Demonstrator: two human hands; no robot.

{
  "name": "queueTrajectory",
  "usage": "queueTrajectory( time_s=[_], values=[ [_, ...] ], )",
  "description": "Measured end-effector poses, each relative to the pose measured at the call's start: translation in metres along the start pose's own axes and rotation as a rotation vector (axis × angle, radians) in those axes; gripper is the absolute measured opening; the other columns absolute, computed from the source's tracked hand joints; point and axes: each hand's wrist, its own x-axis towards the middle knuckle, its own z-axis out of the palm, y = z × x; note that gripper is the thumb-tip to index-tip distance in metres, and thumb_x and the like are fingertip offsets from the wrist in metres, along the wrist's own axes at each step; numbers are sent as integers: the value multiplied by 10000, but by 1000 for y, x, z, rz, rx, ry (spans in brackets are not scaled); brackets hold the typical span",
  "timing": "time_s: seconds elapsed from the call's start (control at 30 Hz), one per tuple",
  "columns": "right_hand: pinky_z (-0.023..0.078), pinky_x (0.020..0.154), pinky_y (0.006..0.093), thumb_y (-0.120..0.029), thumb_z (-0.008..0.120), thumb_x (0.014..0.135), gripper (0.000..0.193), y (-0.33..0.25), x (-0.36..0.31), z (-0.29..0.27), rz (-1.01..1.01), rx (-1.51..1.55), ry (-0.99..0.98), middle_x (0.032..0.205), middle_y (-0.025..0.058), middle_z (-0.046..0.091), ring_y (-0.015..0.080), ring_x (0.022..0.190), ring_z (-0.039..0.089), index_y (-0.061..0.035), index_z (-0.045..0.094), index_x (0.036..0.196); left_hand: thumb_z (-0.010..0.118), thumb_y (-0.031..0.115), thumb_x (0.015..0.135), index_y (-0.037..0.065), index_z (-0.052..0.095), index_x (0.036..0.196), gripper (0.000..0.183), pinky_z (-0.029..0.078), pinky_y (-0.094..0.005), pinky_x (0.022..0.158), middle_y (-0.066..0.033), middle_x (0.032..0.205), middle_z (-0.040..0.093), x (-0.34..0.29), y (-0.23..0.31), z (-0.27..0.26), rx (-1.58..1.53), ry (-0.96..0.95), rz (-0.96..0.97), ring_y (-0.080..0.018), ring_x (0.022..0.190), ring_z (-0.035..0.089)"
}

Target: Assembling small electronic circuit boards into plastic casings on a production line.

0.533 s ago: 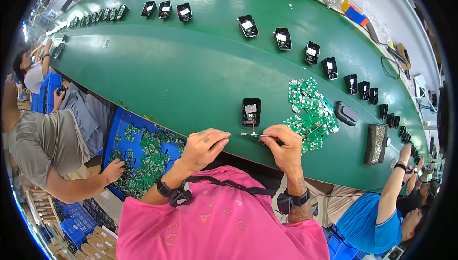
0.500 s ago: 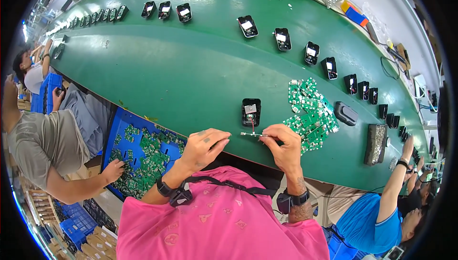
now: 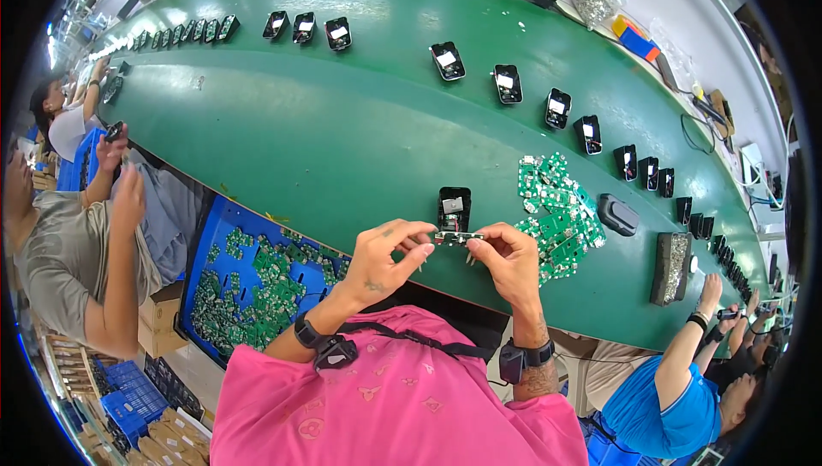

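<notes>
A narrow circuit board (image 3: 456, 237) is held level just in front of an open black plastic housing (image 3: 454, 194). My left hand (image 3: 384, 262) has its thumb and fingers closed at the board's left end. The other end is pinched by my right hand (image 3: 509, 262). Inside the housing lies a grey block; the wires seen earlier are now mostly hidden behind the board. To the right of the housing, loose green circuit boards (image 3: 561, 218) lie in a heap on the green table (image 3: 342, 149).
More black housings (image 3: 507, 83) form a curved row along the far side. A dark oblong case (image 3: 618, 214) and a block-shaped container (image 3: 670, 269) lie right of the heap. At left, a blue bin (image 3: 199, 265) holds boards beside a co-worker (image 3: 77, 252). Another person (image 3: 676, 389) works at right.
My left hand has moved right and closed on the board, which has turned to show its component side. The left co-worker's hand has risen out of the blue bin.
</notes>
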Motion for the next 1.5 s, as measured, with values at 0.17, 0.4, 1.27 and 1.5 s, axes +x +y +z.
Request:
queueTrajectory(
  time_s=[0.17, 0.4, 1.27, 1.5],
  values=[
    [525, 669, 221, 34, 729, 875, 82, 2, -4, -5, -1, 12, 3, 858, 39, 678, 83, 754, 637, 43, 690, 947, 724, 2, 859, -20, 696, 1086, 230, 552, -253, 636, -97, 862, 689, 2, 0, 10, -26, -41, -13, -147, 730, 694],
    [528, 662, 222, 7, 728, 889, 90, 5, 3, -4, 6, -50, 40, 841, 32, 685, 84, 742, 643, 52, 688, 955, 719, 1, 863, -22, 701, 1078, 217, 546, -254, 609, -87, 875, 682, 6, -7, 13, -13, -69, -41, -132, 711, 685],
    [469, 574, 292, 12, 765, 798, 189, -47, 9, 26, -679, -623, 108, 839, 75, 607, 177, 696, 606, -51, 752, 976, 636, -28, 907, 67, 533, 1428, 539, 605, -280, 759, -94, 1157, 598, 34, 28, 16, -335, -153, -200, -131, 962, 637],
    [484, 601, 331, 19, 715, 839, 109, -52, 6, 28, -770, -646, 96, 829, 98, 616, 243, 712, 606, -21, 698, 938, 651, -54, 880, 43, 548, 1406, 544, 597, -284, 790, -113, 1175, 622, 31, 38, 19, -230, -114, -74, -140, 987, 641]
  ],
)
